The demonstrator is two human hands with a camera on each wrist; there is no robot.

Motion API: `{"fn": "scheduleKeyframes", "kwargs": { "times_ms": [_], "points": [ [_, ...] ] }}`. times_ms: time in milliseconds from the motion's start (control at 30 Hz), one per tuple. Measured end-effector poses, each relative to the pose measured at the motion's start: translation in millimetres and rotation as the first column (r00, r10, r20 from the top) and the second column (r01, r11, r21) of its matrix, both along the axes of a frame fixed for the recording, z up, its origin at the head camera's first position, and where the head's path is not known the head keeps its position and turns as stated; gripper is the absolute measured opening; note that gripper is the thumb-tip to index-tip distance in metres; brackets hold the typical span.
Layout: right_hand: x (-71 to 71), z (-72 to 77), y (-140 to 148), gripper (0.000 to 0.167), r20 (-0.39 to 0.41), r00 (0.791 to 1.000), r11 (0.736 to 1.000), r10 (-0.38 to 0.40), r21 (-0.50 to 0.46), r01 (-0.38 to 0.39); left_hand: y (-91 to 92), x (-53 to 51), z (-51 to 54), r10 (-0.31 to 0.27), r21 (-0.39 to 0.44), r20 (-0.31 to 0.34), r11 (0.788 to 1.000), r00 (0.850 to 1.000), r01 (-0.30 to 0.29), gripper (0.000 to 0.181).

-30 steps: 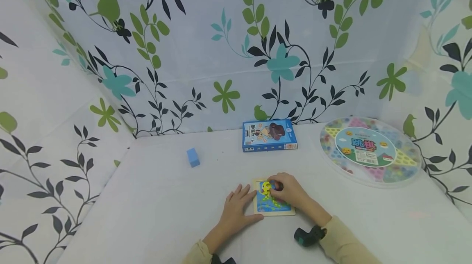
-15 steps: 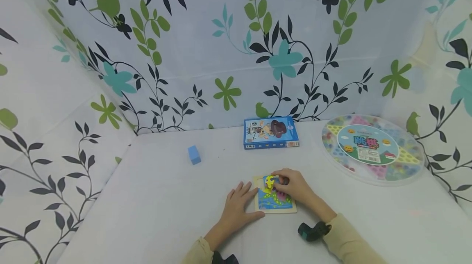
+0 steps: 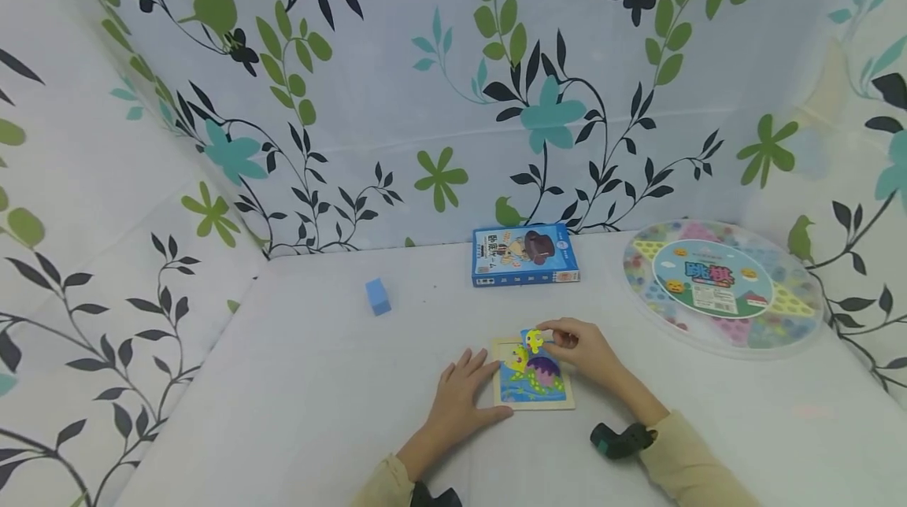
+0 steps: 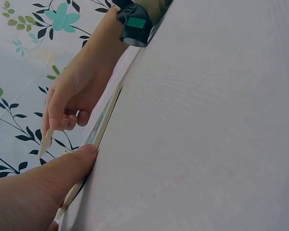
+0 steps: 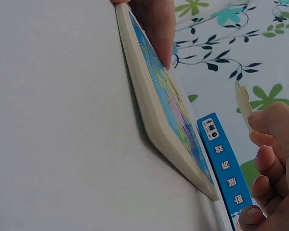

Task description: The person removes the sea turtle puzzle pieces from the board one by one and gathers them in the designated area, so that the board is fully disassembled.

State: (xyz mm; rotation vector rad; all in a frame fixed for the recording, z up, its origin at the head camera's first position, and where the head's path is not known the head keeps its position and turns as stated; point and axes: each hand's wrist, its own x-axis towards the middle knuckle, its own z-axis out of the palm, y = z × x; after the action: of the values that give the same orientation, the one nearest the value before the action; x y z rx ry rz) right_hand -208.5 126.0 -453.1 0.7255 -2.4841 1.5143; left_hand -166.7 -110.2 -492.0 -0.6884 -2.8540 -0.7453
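A small wooden jigsaw puzzle board [image 3: 538,405] with a blue sea picture lies on the white table, a yellow and purple animal in its middle. My left hand [image 3: 459,397] rests at its left side, fingers spread and thumb [image 4: 86,151] on the near edge. Over the upper part of the board, my right hand [image 3: 591,353] pinches a puzzle piece [image 3: 533,340] with a yellow figure on blue. Seen edge-on in the right wrist view, the piece [image 5: 243,103] is thin pale wood, apart from the board. The board's upper part is partly hidden behind the piece.
A blue game box [image 3: 526,257] lies behind the board near the patterned curtain. A small blue block [image 3: 378,297] sits back left. At the right is a round, clear-lidded board game [image 3: 723,286]. Both wrists wear dark camera mounts [image 3: 622,442].
My right hand has moved up and to the right with the puzzle piece, uncovering more of the picture. My left hand keeps its place on the board. The head view has shifted slightly.
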Motion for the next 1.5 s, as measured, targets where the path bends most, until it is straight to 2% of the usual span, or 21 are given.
{"fn": "scheduleKeyframes", "kwargs": {
  "times_ms": [100,267,400,567,800,900,1233,1500],
  "points": [
    [-0.4,0.1,2,0.023,-0.003,1.0,1.0,-0.002,-0.007,0.002,-1.1,0.8,-1.6,0.01,-0.007,0.008,1.0,1.0,-0.01,0.071],
    [-12.8,-22.1,14,0.024,-0.034,0.999,1.0,-0.024,-0.009,0.024,-2.2,3.1,-3.2,0.023,-0.007,0.055,1.0,0.998,-0.023,0.075],
    [-19.1,-30.5,27,0.023,-0.057,0.997,0.998,-0.061,-0.011,0.06,-2.8,3.4,-3.7,0.021,0.006,0.035,1.0,0.999,-0.021,0.075],
    [-21.0,-29.7,39,0.023,-0.091,0.992,0.996,-0.086,0.021,0.088,-3.5,2.8,-2.7,0.011,0.022,0.011,1.0,1.0,-0.012,0.073],
    [-20.1,-29.7,52,0.025,-0.098,0.989,0.993,-0.115,0.02,0.117,-0.9,1.5,-1.8,0.023,0.019,0.046,1.0,0.999,-0.024,0.073],
    [-19.1,-30.1,54,0.025,-0.096,0.987,0.992,-0.129,0.0,0.129,-0.4,1.5,-3.4,0.026,0.019,0.04,0.999,0.999,-0.027,0.073],
    [-22.6,-27.2,64,0.025,-0.084,0.985,0.988,-0.15,0.03,0.153,0.3,0.1,-0.6,0.006,0.037,0.006,0.999,1.0,-0.007,0.072],
    [-21.3,-28.9,70,0.024,-0.028,0.988,0.986,-0.152,0.059,0.154,-0.3,0.5,-0.4,0.015,0.023,0.025,1.0,1.0,-0.016,0.073]
  ]
}}
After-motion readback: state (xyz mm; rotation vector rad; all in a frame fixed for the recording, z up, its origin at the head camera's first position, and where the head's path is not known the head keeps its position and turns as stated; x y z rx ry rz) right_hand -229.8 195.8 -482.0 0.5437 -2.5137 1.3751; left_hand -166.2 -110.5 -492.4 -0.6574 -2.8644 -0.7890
